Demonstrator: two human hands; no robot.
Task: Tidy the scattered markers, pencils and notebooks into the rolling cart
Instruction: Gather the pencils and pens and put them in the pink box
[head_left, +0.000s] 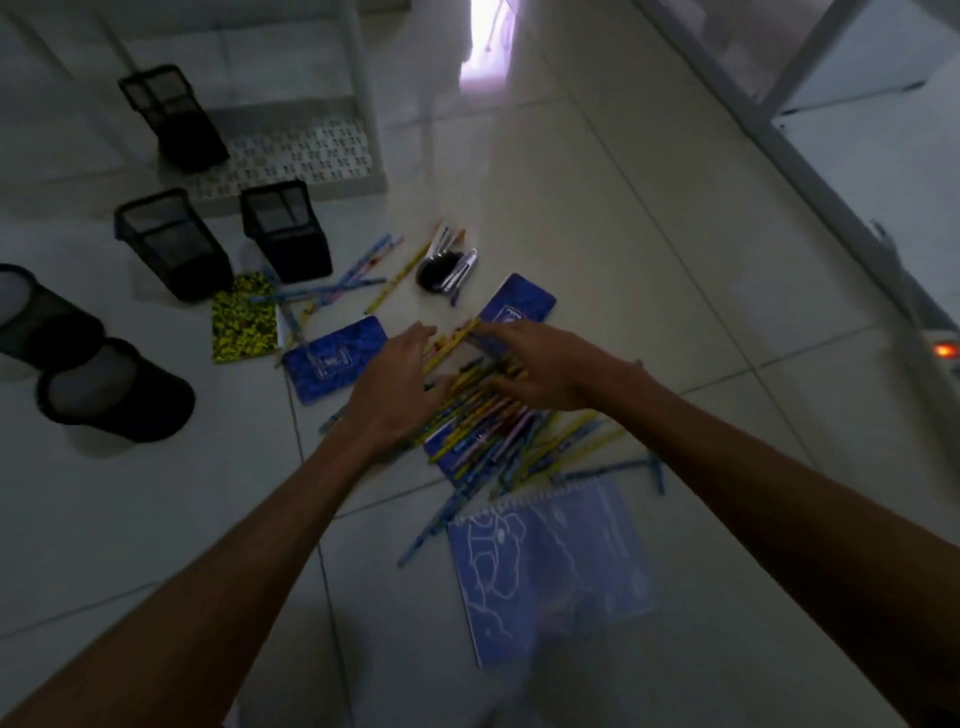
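A heap of coloured pencils lies on the tiled floor, partly over a blue notebook. My left hand rests on the heap's left side with its fingers spread. My right hand lies on the heap's right side, fingers stretched over the pencils. Around it lie a blue notebook, another blue notebook, a yellow-black notebook and a light blue spiral notebook. More pencils and a bundle of markers lie farther off. The white rolling cart stands at the back left.
Three black square mesh holders stand upright, one on the cart's bottom shelf, two on the floor. Two round black mesh cups lie on their sides at the left. A white frame runs along the right.
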